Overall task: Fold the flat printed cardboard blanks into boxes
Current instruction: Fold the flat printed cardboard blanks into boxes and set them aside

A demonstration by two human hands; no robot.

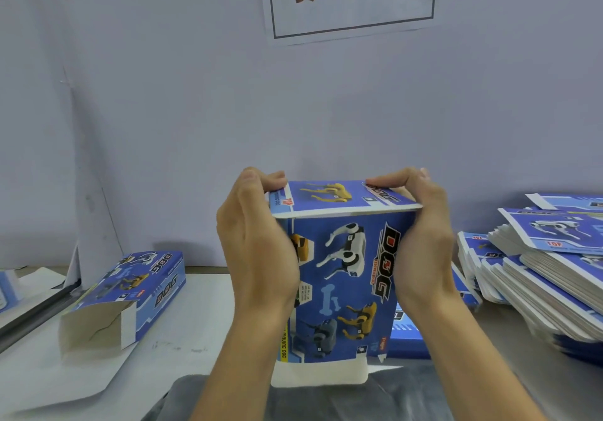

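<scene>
The box (339, 277) is held upright above the table (182, 316), between both hands. The left hand (257, 244) and right hand (421, 241) clamp its sides, thumbs pressing the top flap (339, 197) down, probably to seat its tuck.

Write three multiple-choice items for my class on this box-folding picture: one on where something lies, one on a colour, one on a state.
1. Where is the stack of flat blanks?
A. to the person's right
B. to the person's left
C. on the wall

2. What is the main colour of the held box?
A. red
B. blue
C. green

3. What is the state of the near end of the box lying on the table?
A. taped shut
B. crushed flat
C. open, with its flap out

Answers: 1 A, the pile sits at the right edge. 2 B, blue print covers its panels, held between the left hand and right hand. 3 C, its bare inside shows.
</scene>
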